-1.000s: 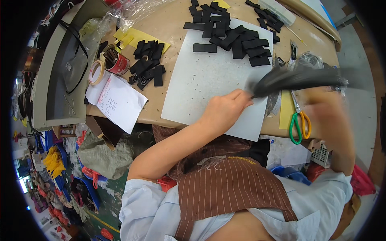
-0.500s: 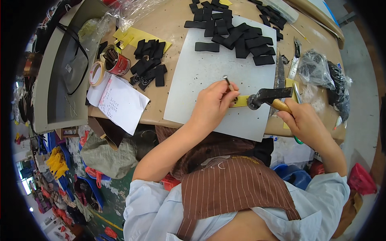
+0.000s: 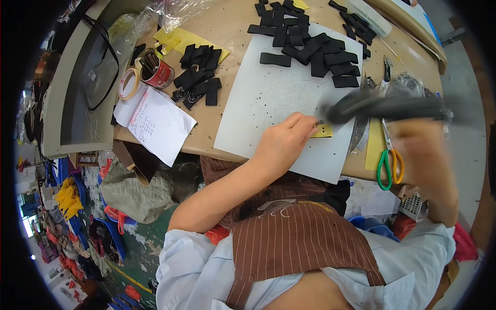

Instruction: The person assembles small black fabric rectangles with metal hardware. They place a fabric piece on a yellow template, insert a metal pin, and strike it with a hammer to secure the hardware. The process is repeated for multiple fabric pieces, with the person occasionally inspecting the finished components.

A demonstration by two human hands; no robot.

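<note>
My left hand (image 3: 283,140) pinches a small metal punch (image 3: 320,122), mostly hidden by the fingers. The punch is beside a yellow strip (image 3: 325,132) with small dark holes, lying on a pale cutting board (image 3: 239,124). To the right, my right hand (image 3: 422,137) is smeared by motion but closed round a hammer (image 3: 382,107). The hammer's dark, blurred head is raised beside the punch. Black fabric strips (image 3: 315,51) lie in a loose heap across the board's far end.
Scissors (image 3: 385,160) with green and orange handles and a box cutter (image 3: 385,77) lie right of the board. At left are a red tin of tools (image 3: 160,77), a tape roll (image 3: 129,85), a notebook (image 3: 155,121) and more black strips (image 3: 199,77). Clear bagged material (image 3: 408,82) sits at right.
The hammer and my right hand have swung up and right, uncovering the scissors. My left hand has shifted slightly right and lower, and the punch now shows less.
</note>
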